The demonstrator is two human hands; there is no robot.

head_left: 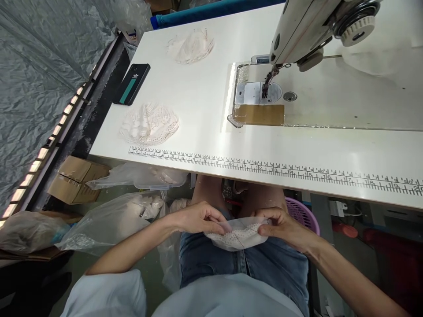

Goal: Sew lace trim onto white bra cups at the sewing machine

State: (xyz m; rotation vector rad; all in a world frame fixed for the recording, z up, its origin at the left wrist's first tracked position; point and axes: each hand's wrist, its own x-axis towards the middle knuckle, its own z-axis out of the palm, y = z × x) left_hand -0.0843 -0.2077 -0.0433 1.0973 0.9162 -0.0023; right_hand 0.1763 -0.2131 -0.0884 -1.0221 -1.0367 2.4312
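The lace (243, 240) is held above the lap, below the front edge of the table (205, 110), in a soft, shallow crescent. Its body is pierced with rows of tiny holes, a sheer, filmy layer is seen along its upper side, and its face is crossed by a fine reddish line. Its left end is pinched between the thumb and fingers of the left hand (211, 221); its right end is pinched likewise by the right hand (277, 221), the thumb being laid on the front. Blue denim shorts (211, 259) are seen beneath.

The table is surfaced in smooth, glossy white, and a black ruler scale (274, 171) is printed along its front edge. On its left part a second lace (150, 125) is spread in a rumpled, scalloped fan; farther back, a third lace (194, 46) is laid, with loose threads at its edge. Between them, near the left edge, a dark, flat phone (132, 83) banded in green is placed. On the right, a sewing machine (300, 31) of pale, rounded casing is mounted over a polished metal plate (247, 93).
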